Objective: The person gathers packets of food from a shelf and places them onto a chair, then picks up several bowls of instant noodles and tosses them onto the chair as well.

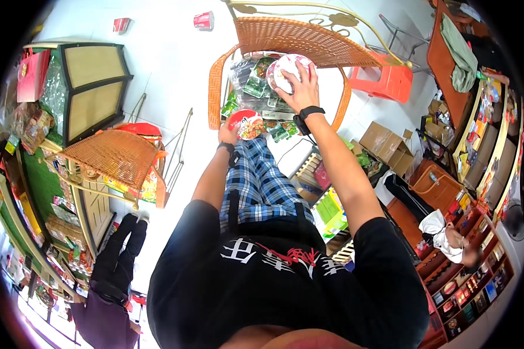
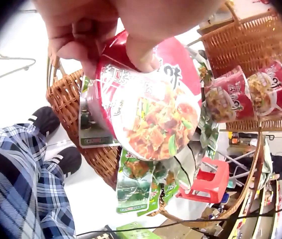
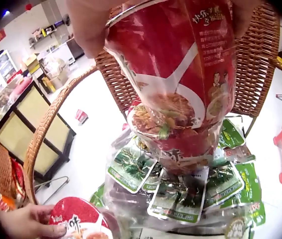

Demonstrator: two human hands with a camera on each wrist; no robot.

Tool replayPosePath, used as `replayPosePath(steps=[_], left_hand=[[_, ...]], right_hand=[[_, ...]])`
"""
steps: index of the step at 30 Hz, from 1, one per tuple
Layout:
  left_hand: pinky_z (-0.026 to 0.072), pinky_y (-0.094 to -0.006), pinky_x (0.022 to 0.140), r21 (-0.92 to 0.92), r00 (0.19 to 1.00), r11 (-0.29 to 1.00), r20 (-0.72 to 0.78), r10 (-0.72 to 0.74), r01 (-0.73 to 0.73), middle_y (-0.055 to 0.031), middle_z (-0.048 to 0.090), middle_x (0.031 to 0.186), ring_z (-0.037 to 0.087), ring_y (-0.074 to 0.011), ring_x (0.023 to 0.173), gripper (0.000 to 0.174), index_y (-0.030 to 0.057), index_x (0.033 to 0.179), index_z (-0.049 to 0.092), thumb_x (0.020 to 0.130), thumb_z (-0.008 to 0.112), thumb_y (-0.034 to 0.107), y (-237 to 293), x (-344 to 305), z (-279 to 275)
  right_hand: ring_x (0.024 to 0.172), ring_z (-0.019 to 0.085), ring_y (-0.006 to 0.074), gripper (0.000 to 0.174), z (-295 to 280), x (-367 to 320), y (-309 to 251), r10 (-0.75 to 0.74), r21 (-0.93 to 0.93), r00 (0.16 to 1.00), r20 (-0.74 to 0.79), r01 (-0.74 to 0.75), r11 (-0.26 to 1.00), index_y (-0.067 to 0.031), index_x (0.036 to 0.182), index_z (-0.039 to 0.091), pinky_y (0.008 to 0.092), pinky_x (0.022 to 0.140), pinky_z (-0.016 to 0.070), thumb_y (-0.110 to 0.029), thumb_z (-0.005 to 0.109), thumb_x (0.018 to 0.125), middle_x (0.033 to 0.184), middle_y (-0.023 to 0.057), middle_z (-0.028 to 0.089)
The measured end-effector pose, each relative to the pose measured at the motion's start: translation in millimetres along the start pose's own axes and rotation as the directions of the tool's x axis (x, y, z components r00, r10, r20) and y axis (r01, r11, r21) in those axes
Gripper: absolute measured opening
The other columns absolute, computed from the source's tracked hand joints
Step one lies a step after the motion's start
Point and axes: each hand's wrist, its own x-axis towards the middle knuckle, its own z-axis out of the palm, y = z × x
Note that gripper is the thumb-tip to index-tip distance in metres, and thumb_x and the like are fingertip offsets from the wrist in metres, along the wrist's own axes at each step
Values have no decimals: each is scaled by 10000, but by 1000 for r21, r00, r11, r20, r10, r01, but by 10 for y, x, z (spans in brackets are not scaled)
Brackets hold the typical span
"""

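My left hand (image 1: 227, 135) holds a red instant noodle cup (image 2: 156, 109) by its rim; the printed lid with a noodle picture faces up toward the head camera. My right hand (image 1: 303, 90) grips another red noodle cup (image 3: 166, 55) from above, fingers and thumb spread round its top edge. Directly beneath that cup, in the right wrist view, sits a second noodle cup (image 3: 181, 139), end to end with it. Under both lie green food packets (image 3: 178, 196) and clear plastic wrap on the seat of a wicker armchair (image 1: 308, 43).
Two red cups, one of them a noodle cup (image 1: 204, 21), stand on the white floor beyond the armchair. A red plastic stool (image 1: 384, 81) is at its right, with a cardboard box (image 1: 384, 142) nearer. Another wicker chair (image 1: 108, 154) and a display counter (image 1: 96, 90) are left. Other people (image 1: 113, 279) stand nearby.
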Motion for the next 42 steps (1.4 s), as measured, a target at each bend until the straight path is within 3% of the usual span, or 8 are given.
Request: replayPosePath(steps=[6, 8, 15, 16, 20, 24, 32, 42], left_hand=[[502, -333, 824, -209, 992, 970, 8, 128, -124, -161, 679, 1038, 662, -252, 929, 507, 136, 1286, 555, 798, 693, 125, 323, -101, -159], [502, -276, 819, -266, 991, 957, 35, 126, -113, -111, 675, 1064, 644, -153, 930, 479, 7, 1300, 510, 834, 621, 0, 576, -167, -245], [476, -272, 894, -480, 961, 862, 120, 250, -164, -138, 647, 1118, 623, -169, 996, 552, -13, 1356, 439, 835, 620, -8, 1132, -295, -532], [492, -272, 867, -349, 934, 888, 86, 348, -299, -142, 647, 1119, 630, -166, 974, 552, -8, 1356, 445, 838, 634, 18, 940, -164, -509], [511, -286, 831, -316, 932, 903, 118, 342, -291, -146, 654, 1118, 634, -163, 975, 541, 18, 1351, 470, 844, 655, 61, 1419, -354, -816], [461, -207, 557, -485, 920, 819, 69, 385, -306, -70, 676, 950, 588, -72, 689, 459, 12, 1314, 499, 873, 625, 42, 1396, -137, -754], [410, -207, 419, -580, 964, 783, -21, 264, -227, -31, 644, 786, 522, -71, 522, 329, 44, 1201, 570, 888, 639, 121, 1701, 327, -546], [427, -236, 426, -456, 993, 883, -13, 116, -109, -29, 605, 742, 528, -98, 519, 283, 59, 1135, 603, 883, 656, 176, 2073, 470, -91]], right_hand=[[1362, 87, 501, 467, -15, -37, -25, 59, 51, 992, -111, -53, 997, -283, 1098, 666, 597, 1086, 223, -458, 764, 676, 1491, 212, 189], [1348, 84, 529, 468, -47, -46, -88, 108, 15, 986, -127, -107, 994, -283, 1093, 666, 606, 1085, 220, -433, 778, 665, 1499, 203, 176], [1311, 207, 498, 494, -126, -24, -82, 220, -5, 975, -25, -220, 975, -283, 1039, 634, 581, 1025, 330, -351, 820, 587, 1489, 103, 234], [1301, 237, 483, 502, -197, 5, -93, 278, -39, 960, 44, -276, 960, -291, 1031, 629, 569, 1003, 360, -343, 827, 572, 1482, 88, 248], [1304, 244, 463, 630, -413, -26, -137, 355, -74, 929, 104, -349, 934, -286, 1131, 585, 568, 990, 376, -353, 834, 557, 1499, 129, 216], [1278, 289, 458, 733, -437, -138, -84, 405, -137, 902, 151, -386, 912, -321, 1188, 551, 541, 988, 369, -383, 855, 524, 1535, 163, 115], [1299, 237, 488, 561, -591, -212, 51, 406, 8, 899, 166, -413, 911, -208, 995, 568, 554, 989, 377, -251, 824, 498, 1503, 185, 167], [1245, 294, 461, 759, -787, -435, 728, 304, 312, 948, 96, -319, 895, -209, 1214, 568, 515, 1018, 370, -336, 820, 509, 1454, 182, 241]])
